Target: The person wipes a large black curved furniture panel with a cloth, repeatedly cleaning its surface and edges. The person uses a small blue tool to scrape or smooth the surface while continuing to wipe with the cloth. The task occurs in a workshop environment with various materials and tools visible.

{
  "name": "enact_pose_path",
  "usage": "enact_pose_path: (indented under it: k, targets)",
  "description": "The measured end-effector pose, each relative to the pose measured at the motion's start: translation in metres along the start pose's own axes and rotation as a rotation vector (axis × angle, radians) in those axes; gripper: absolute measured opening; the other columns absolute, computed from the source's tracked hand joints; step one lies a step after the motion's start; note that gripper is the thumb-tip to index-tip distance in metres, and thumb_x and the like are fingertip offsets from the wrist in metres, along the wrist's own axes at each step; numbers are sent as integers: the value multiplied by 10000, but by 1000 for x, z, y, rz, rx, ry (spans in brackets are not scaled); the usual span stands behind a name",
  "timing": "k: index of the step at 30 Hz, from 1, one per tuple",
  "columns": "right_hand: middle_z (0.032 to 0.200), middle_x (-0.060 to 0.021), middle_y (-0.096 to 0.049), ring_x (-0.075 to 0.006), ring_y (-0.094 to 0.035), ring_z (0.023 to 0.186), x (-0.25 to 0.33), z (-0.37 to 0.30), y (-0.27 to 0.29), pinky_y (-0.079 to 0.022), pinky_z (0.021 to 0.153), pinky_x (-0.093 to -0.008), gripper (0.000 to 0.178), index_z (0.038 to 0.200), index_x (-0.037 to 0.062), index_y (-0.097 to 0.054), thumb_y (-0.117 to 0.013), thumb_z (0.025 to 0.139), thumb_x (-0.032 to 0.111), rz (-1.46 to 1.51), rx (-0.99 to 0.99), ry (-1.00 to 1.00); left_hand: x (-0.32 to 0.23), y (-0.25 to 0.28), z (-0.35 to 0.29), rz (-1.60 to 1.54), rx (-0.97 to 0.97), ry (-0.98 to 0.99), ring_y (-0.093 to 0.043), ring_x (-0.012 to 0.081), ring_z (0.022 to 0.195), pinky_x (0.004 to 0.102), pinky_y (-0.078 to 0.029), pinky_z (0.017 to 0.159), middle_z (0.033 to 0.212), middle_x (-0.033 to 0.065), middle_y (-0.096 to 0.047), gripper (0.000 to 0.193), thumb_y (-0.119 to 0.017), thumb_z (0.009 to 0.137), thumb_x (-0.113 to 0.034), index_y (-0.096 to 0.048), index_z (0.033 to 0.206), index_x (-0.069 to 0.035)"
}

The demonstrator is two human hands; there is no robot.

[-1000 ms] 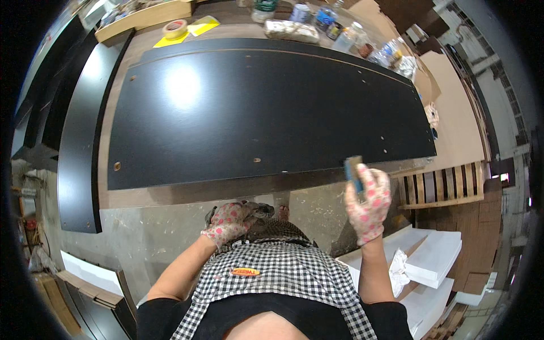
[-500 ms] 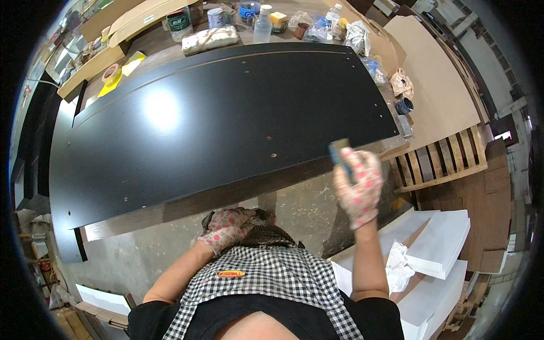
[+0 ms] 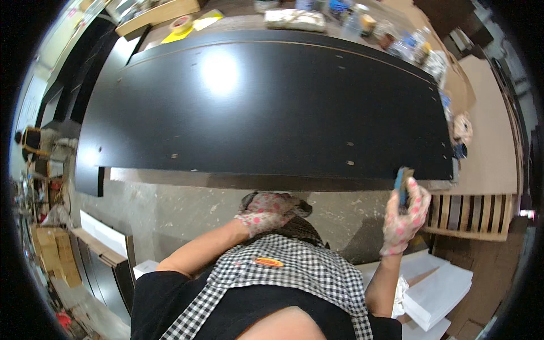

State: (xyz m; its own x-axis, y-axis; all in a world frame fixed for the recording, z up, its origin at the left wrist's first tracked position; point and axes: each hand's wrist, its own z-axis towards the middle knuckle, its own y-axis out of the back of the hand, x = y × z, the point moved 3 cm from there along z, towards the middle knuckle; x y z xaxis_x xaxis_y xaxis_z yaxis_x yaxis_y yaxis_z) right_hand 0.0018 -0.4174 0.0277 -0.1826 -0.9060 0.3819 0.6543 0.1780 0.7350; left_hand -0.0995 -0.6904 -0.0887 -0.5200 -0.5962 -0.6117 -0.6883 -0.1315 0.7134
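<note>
A long black panel [image 3: 272,107] with small holes and slots lies flat in front of me. My right hand [image 3: 406,220], in a pale glove with pink dots, is closed around a small blue and tan block [image 3: 403,184]. The block is at the panel's front edge, close to the right corner; whether it touches the surface is unclear. At my waist, in front of the checked apron, my left hand [image 3: 265,211] wears a matching glove. Its fingers are closed on a crumpled dark rag [image 3: 302,208], partly hidden beneath the hand.
Beyond the panel are a roll of tape [image 3: 181,24], a wrapped white bundle [image 3: 294,20] and a clear bottle [image 3: 354,21]. Crumpled wrappings line the right end. A slatted wooden pallet [image 3: 470,214] and stacked white boards [image 3: 439,294] stand to my right. Cardboard boxes [image 3: 52,252] sit at left.
The whole view has shifted, so the panel now lies farther right and more level in the picture. My right hand with the block stays near the front right corner; the left keeps the rag.
</note>
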Motion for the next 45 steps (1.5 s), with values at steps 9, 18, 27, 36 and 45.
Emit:
enact_pose_path:
  k: [9,18,27,36,45]
  targets:
    - [1051,-106,-620,-260,-590,872,231,-13,-75,-496,725,-371,501,1185,90,-672,-782,697,66,440,386,526,68,36,-65,-158,-18,-19,-635,355,1078,454,-502,917,1167,148,-674,350,-562,938,-315,-668,1191,-97]
    - [1062,-112,-637,-267,-593,886,299,-3,-84,-505,732,-377,455,1152,42,-677,-782,709,21,309,550,581,110,55,-104,-229,-78,-47,-641,346,1051,444,-509,901,1127,156,-687,341,-574,945,-315,-676,1208,-123]
    - [1069,-122,-636,-269,-601,886,291,-5,-76,-510,741,-374,489,1174,54,-677,-781,696,39,265,617,515,113,62,-97,-91,93,23,-665,333,1008,435,-533,869,1110,148,-693,378,-565,952,-319,-640,1269,-128]
    - [1036,-112,-624,-289,-596,869,291,-3,-76,-492,731,-402,449,1140,67,-681,-787,704,73,396,516,536,112,57,-94,-111,47,-3,-670,328,969,425,-535,841,1080,147,-696,379,-581,940,-362,-656,1221,-119]
    - [1038,-109,-638,-243,-595,867,288,2,-80,-509,715,-346,449,1141,63,-689,-777,701,32,418,525,546,106,56,-96,-148,23,-35,-640,342,1054,437,-503,912,1105,165,-685,438,-594,925,-440,-649,1199,-103]
